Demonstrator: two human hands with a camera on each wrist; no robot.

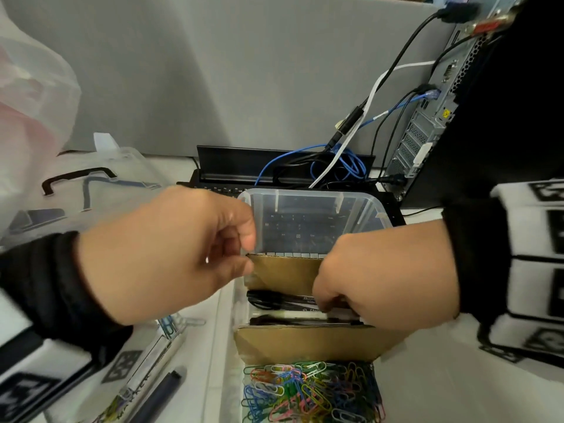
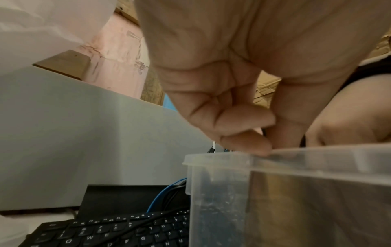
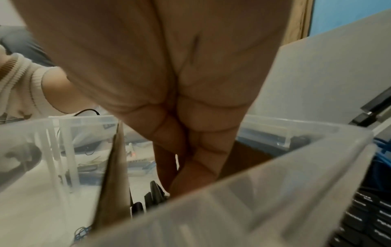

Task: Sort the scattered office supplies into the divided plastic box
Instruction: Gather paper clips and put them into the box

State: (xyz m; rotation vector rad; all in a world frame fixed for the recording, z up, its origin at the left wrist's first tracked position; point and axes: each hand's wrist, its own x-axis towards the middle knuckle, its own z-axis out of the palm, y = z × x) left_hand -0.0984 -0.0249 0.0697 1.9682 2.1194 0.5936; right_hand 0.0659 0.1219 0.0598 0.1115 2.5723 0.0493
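Observation:
The clear plastic box [image 1: 308, 193] stands mid-table, split by two cardboard dividers. Coloured paper clips [image 1: 308, 392] fill the near compartment. Black pens [image 1: 274, 299] and a white pen [image 1: 290, 314] lie in the middle one. My left hand [image 1: 244, 257] pinches the top left corner of the far divider [image 1: 283, 273] at the box rim [image 2: 317, 150]; its thumb and forefinger meet there [image 2: 268, 147]. My right hand [image 1: 326, 306] reaches down into the middle compartment, thumb and fingers closing on the white pen. In the right wrist view the fingertips [image 3: 190, 180] are half hidden behind the box wall [image 3: 275, 167], beside the near divider [image 3: 116, 167].
A black keyboard [image 2: 116, 234] lies behind and under the box, with tangled cables [image 1: 335, 166] and a computer tower [image 1: 427, 132] at the back right. On the left are a dark marker [image 1: 161, 392], a few loose clips [image 1: 168, 326], a clear lid [image 1: 100, 184] and a plastic bag [image 1: 30, 102].

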